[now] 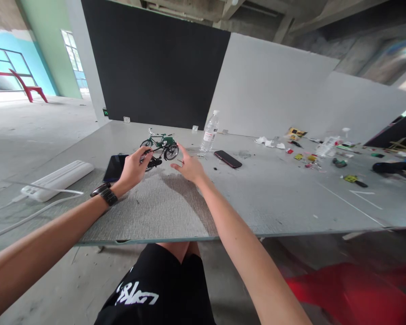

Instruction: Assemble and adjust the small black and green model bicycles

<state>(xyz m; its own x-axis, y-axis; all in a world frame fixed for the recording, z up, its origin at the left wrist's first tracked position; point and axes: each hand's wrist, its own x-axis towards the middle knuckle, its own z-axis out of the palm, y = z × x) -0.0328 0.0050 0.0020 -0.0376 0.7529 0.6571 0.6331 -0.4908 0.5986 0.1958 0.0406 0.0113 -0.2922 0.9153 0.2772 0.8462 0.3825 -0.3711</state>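
A person sits at a wide grey desk (257, 198) in a bare concrete hall, both forearms stretched out over it. At the far left of the desk lies a white power strip (59, 178), its white cable (37, 214) trailing off the near edge. Just right of it, a dark flat-screen device (115, 168) lies face up, partly covered by the left hand (135, 167). That wrist wears a black wristwatch (106, 195). The left hand's thumb and fingertips are pinched on the front wheel of a green model bicycle (160, 145), which stands upright at mid-desk, handlebars to the left and rear wheel to the right. Whether its wheels rest on the desk or are lifted just clear of it cannot be told from this view.

The right hand (189, 167) hovers just beside the rear wheel with its fingers spread and its palm turned towards the model. It holds nothing and is not touching the wheel. Behind it, near the back edge of the desk, stands a clear plastic water bottle (209, 132) with a white cap. A dark smartphone (228, 159) lies flat just to the right of the bottle and nearer the person. Farther right, well apart from both hands, small parts and wrappers (307, 158) in yellow, red, white and green are scattered across the desk.
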